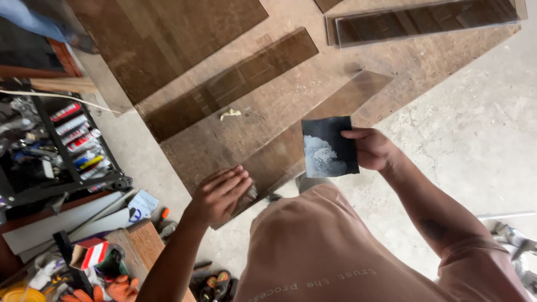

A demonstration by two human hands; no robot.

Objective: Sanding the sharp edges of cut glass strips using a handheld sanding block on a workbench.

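My left hand (220,193) lies flat with fingers together on the near end of a long tinted glass strip (330,106), which rests on a brown board (279,95) on the floor. My right hand (372,149) holds up a square sheet of dark sandpaper (329,146), pinched at its right edge, with a pale grey worn patch on its face. The sheet hovers above the glass strip's middle.
More tinted glass pieces lie on the board: a strip (235,81), a large pane (162,33) and a stack (425,19) at the top right. A black rack of tubes and tools (72,145) stands left. Tools and gloves (112,279) clutter the bottom left. Concrete floor (475,128) lies right.
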